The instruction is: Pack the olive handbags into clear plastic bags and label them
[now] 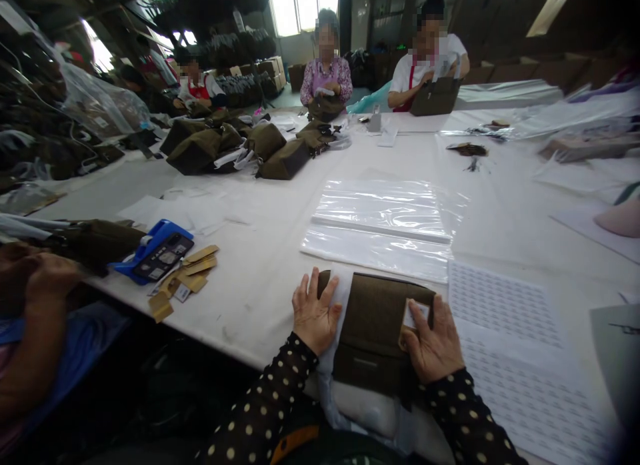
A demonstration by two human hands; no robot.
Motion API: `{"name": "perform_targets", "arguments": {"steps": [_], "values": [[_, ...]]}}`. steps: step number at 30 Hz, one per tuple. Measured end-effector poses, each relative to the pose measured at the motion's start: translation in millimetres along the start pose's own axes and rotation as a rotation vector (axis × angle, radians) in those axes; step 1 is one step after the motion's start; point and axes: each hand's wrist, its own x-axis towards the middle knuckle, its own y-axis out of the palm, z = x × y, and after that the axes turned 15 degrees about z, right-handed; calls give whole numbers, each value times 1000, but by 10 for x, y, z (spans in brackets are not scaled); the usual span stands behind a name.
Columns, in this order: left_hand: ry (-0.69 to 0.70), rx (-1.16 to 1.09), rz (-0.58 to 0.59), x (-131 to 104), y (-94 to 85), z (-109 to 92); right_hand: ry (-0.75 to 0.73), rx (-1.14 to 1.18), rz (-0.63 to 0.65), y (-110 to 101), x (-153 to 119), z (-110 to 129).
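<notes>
A dark olive-brown fabric bag [376, 318] lies flat at the table's near edge, in front of me. White wrapping [340, 301] runs down its left side, and clear plastic shows below it. My left hand [315, 315] rests on the bag's upper left edge, its fingers spread over the white wrapping. At the right side of the bag, my right hand [436, 338] pinches a brown cardboard tag [407, 320] with a white label between thumb and finger. The tag lies against the bag's front. Both forearms wear black polka-dot sleeves.
Clear plastic bags [380, 215] are stacked beyond the bag. Sheets of printed labels [505, 311] lie to the right. Leftward are brown tags [200, 268] and a phone [164, 257] by a blue holder. Several olive bags [285, 159] are heaped farther back; co-workers surround the table.
</notes>
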Motion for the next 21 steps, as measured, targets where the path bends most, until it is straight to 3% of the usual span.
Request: {"name": "perform_targets", "arguments": {"steps": [4,10,21], "values": [[4,7,31,66,65,55,12,-124,44,49,27,-44],[186,-352,152,26,-29,235,-78,83,70,-39,-28,-122],[199,-817,40,-97,-156,387,-54,207,92,-315,-133,-358]]}}
